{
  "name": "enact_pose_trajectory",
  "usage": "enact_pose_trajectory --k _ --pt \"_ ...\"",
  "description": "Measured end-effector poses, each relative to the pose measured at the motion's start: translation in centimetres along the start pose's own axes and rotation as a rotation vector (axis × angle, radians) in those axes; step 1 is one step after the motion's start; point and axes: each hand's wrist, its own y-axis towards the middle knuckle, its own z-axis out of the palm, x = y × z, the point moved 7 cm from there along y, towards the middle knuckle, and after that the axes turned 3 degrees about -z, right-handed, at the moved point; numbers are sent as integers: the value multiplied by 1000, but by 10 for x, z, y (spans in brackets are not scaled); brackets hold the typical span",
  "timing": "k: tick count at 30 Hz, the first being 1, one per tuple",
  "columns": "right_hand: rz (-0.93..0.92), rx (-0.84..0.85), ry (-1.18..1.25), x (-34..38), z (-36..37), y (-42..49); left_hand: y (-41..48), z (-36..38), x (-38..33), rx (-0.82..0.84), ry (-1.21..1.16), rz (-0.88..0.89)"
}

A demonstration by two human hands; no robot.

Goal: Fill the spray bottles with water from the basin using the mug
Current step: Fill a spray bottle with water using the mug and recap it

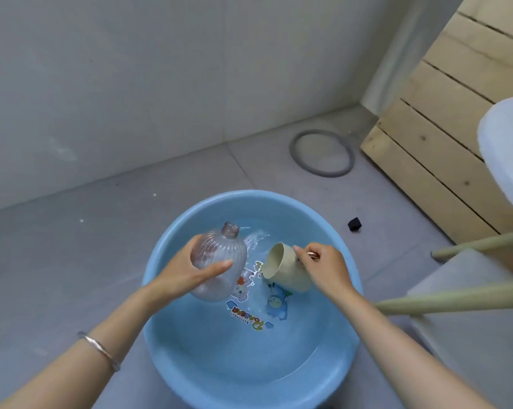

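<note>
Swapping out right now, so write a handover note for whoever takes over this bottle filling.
Left hand holds the clear ribbed spray bottle, uncapped, tilted above the blue basin.
Right hand grips the beige mug by its handle, tipped on its side, mouth toward the bottle, low over the water.
Done: nothing visibly; bottle looks about empty.
Left: scoop, pour into the bottle; other bottles not in view.

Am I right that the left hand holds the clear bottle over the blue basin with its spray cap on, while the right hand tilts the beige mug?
Not quite: in the head view the clear bottle has no cap; its neck is open. The rest holds: the left hand holds it over the blue basin, and the right hand tilts the beige mug.
</note>
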Motion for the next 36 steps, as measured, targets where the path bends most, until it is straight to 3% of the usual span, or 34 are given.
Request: enact_pose_trajectory --k 22,30,36 --pt "-114 78 -129 26 48 1 -4 -9 21 -73 -120 -6" --pt "203 29 330 -5 22 -16 -5 -14 21 -88 -137 18" --pt "215 -63 548 -1 -6 -33 -7 -9 23 -60 -88 32"
